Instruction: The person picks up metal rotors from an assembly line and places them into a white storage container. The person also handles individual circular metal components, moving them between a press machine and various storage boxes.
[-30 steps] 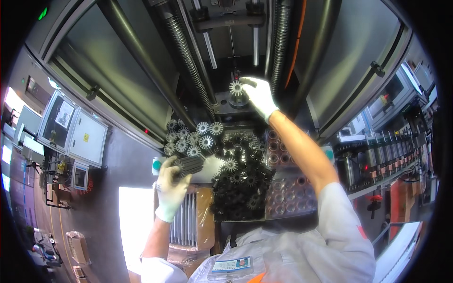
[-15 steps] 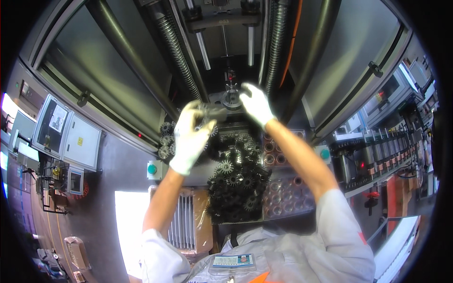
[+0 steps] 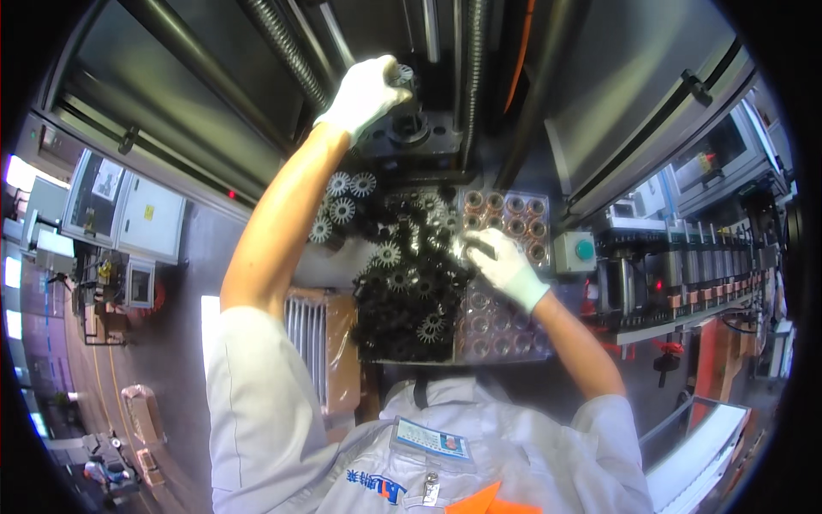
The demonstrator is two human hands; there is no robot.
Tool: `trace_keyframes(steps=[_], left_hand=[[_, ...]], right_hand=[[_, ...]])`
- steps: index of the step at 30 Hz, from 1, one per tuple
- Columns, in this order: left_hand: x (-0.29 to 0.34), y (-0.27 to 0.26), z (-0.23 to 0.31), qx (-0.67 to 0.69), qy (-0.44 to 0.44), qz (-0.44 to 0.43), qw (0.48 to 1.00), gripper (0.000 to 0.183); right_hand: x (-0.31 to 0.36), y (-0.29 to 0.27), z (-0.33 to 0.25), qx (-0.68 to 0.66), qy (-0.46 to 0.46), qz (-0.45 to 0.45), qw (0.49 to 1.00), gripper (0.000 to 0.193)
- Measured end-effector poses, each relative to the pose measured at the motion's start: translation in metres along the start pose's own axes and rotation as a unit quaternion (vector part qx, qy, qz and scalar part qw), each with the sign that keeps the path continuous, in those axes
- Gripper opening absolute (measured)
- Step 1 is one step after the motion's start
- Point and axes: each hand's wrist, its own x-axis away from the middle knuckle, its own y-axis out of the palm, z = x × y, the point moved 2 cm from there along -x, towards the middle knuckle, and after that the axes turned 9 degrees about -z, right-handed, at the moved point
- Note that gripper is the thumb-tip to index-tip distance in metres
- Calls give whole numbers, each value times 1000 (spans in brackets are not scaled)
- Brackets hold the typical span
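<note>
My gloved left hand (image 3: pixel 364 96) reaches far forward, thumb and fingers closed round a slotted metal core (image 3: pixel 405 75) with a toothed end. It holds the core above the round fixture (image 3: pixel 408 130) on the machine's bed. Over the right edge of a heap of dark toothed cores (image 3: pixel 402 321), my gloved right hand (image 3: pixel 507 264) has its fingers curled in. Something dark shows between its thumb and fingers, too unclear to name. Beside that hand lies a clear tray of copper-coloured rings (image 3: pixel 515 206).
Several toothed cores (image 3: pixel 342 210) stand left of the heap. A second ring tray (image 3: pixel 501 338) is nearer me. At the left front, a carton (image 3: pixel 342 360) holds metal shafts (image 3: pixel 308 343). A green button box (image 3: pixel 574 251) stands right. Upright rods and a ribbed column (image 3: pixel 278 38) flank the fixture.
My left hand has moved forward with the core to above the fixture. My right hand has drawn back from the fixture to the heap and ring tray. The view has shifted.
</note>
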Motion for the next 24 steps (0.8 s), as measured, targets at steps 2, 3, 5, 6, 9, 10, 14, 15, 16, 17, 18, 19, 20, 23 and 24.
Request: trace_keyframes(steps=[2, 3, 5, 6, 9, 10, 14, 15, 16, 17, 18, 19, 20, 23, 24], left_hand=[[-3, 6, 5, -4, -16, -9, 1000, 35], [-1, 9, 4, 20, -29, -11, 999, 36], [3, 21, 3, 0, -55, -16, 998, 36], [3, 34, 4, -1, -56, -30, 998, 35], [25, 61, -27, -77, -78, -35, 993, 30], [30, 61, -33, -86, -96, -37, 991, 32], [61, 50, 5, -210, -81, -52, 973, 56], [82, 37, 3, -188, -26, -1, 982, 57], [105, 23, 6, -162, -23, -11, 986, 49], [132, 3, 12, -135, -18, -19, 990, 43], [165, -13, 8, -75, -118, -100, 985, 35], [200, -26, 3, -8, -214, -178, 961, 28], [250, -28, -17, -78, -210, -185, 957, 23], [380, 0, -64, -69, -342, -277, 895, 32], [412, 12, -70, -129, -344, -225, 902, 37]], right_hand=[[-5, 2, -1, 13, -31, 6, 999, 31], [-9, 6, -1, 18, -40, 4, 999, 31], [-18, 10, -14, 30, -43, -36, 998, 33], [-23, 17, -12, 75, -76, -27, 994, 34], [-48, 42, -39, 158, -156, -67, 973, 35], [-56, 51, -48, 190, -203, -88, 957, 35], [-82, 78, -36, 331, -323, -118, 879, 38], [-89, 84, -37, 364, -352, -132, 852, 37], [-94, 85, -34, 395, -352, -155, 834, 33], [-100, 86, -25, 401, -383, -139, 820, 29], [-105, 87, -24, 394, -385, -154, 820, 28], [-108, 85, -24, 388, -384, -171, 820, 26], [-110, 86, -34, 396, -389, -177, 813, 25], [-112, 84, -47, 424, -380, -189, 800, 24], [-112, 84, -51, 419, -383, -183, 803, 24]])
